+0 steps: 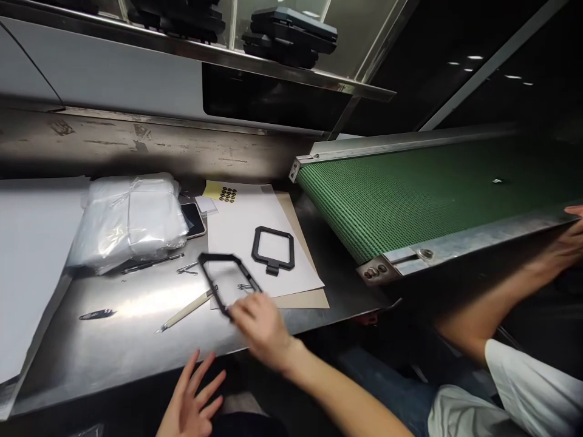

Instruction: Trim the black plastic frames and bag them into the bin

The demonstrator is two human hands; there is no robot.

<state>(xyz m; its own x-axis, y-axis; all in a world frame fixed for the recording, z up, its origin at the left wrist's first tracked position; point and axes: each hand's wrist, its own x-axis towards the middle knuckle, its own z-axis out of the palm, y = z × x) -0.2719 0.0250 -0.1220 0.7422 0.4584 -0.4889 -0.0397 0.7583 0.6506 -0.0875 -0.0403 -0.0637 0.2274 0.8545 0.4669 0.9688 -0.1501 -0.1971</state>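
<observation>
Pinched in my right hand (262, 328) is a black rectangular plastic frame (221, 257), tilted above the metal table and the edge of the white paper (237, 221). My left hand (194, 397) is held with its fingers spread at the table's front edge, holding nothing. A smaller black frame with a tab (272, 267) lies flat on the paper. Beside the held frame are a craft knife (184, 312) with a pale handle and small metal nippers (187, 269). Another small metal tool (244, 286) shows through the frame's opening, partly hidden.
A bundle of clear plastic bags (130, 221) sits at the back left, near a phone (194, 220) and a pen (152, 263). A dark blade-like tool (98, 314) lies in front. The green conveyor belt (387, 200) stands right, with a co-worker's arm (514, 291) beside it. A shelf (182, 51) hangs above.
</observation>
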